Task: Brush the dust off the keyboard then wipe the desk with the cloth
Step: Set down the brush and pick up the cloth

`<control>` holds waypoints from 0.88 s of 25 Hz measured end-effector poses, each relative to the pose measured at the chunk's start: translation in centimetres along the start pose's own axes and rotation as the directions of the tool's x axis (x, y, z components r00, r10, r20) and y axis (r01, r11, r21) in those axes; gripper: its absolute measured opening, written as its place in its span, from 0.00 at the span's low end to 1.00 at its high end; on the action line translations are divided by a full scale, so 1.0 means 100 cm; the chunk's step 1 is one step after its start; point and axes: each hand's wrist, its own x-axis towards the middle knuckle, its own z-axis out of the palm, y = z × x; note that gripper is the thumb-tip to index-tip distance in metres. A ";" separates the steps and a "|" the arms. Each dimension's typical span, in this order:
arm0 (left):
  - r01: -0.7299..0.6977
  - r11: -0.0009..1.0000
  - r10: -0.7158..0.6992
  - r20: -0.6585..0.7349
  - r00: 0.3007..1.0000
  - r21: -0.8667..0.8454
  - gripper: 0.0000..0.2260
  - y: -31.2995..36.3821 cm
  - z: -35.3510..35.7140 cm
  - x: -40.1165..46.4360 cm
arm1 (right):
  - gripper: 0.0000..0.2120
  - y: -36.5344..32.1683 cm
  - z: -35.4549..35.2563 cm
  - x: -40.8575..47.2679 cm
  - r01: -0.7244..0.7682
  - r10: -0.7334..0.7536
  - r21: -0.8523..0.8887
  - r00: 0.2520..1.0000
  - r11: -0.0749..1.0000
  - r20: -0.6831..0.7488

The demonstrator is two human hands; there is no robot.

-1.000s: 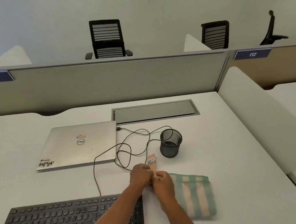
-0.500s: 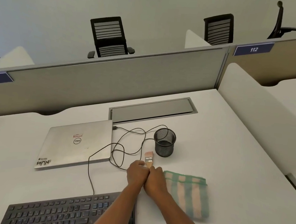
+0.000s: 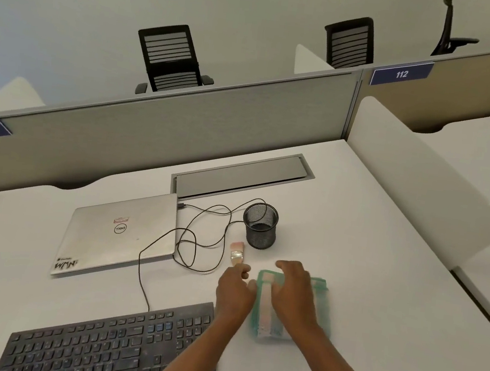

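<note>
A black keyboard [image 3: 110, 345] lies at the near left of the white desk [image 3: 378, 296]. A small brush [image 3: 236, 253] with pale bristles points away from me; my left hand [image 3: 234, 290] grips its handle. My right hand [image 3: 293, 291] rests with spread fingers on the folded green and pink striped cloth [image 3: 264, 309], which lies just right of the left hand. My forearms hide part of the cloth and the keyboard's right end.
A closed silver laptop [image 3: 119, 231] sits at the left, with a black cable [image 3: 199, 241] looping beside it. A black mesh pen cup [image 3: 260, 226] stands behind the brush. A grey cable tray lid [image 3: 238, 176] and partition walls bound the desk.
My right hand has left the brush handle and moved right onto the cloth. My left hand keeps hold of the brush.
</note>
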 end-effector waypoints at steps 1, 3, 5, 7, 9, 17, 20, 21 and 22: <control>-0.032 0.999 0.031 0.032 0.999 0.022 0.16 -0.001 0.006 -0.007 | 0.23 0.012 -0.006 -0.005 0.017 -0.021 -0.073 0.999 0.997 -0.048; -0.060 0.995 0.053 0.094 0.994 0.075 0.19 -0.002 0.017 -0.020 | 0.29 0.032 -0.019 -0.018 -0.095 0.081 -0.186 0.993 0.978 -0.081; -0.049 0.991 0.034 0.123 0.992 0.123 0.21 0.000 0.025 -0.029 | 0.36 0.044 -0.028 -0.030 -0.272 0.272 -0.250 0.962 0.929 -0.035; 0.012 0.989 -0.032 0.134 0.990 0.150 0.24 0.006 0.031 -0.031 | 0.38 0.050 -0.031 -0.036 -0.377 0.395 -0.230 0.918 0.897 0.033; 0.105 0.983 -0.127 0.151 0.980 0.147 0.28 0.012 0.032 -0.031 | 0.39 0.053 -0.030 -0.035 -0.415 0.423 -0.109 0.904 0.903 0.064; 0.312 0.941 -0.281 0.211 0.936 -0.130 0.26 -0.007 0.030 -0.028 | 0.35 0.055 -0.031 -0.028 -0.616 0.597 0.269 0.786 0.740 0.159; 0.257 0.958 -0.225 0.226 0.948 -0.126 0.24 -0.014 0.016 -0.035 | 0.22 0.047 -0.032 -0.031 -0.638 0.600 0.424 0.763 0.642 0.239; 0.188 0.979 -0.171 0.198 0.965 -0.072 0.25 -0.015 0.010 -0.037 | 0.21 0.039 -0.034 -0.033 -0.628 0.588 0.460 0.770 0.628 0.248; 0.097 0.995 -0.095 0.147 0.985 -0.005 0.26 -0.017 0.002 -0.040 | 0.20 0.030 -0.034 -0.035 -0.608 0.570 0.483 0.784 0.630 0.244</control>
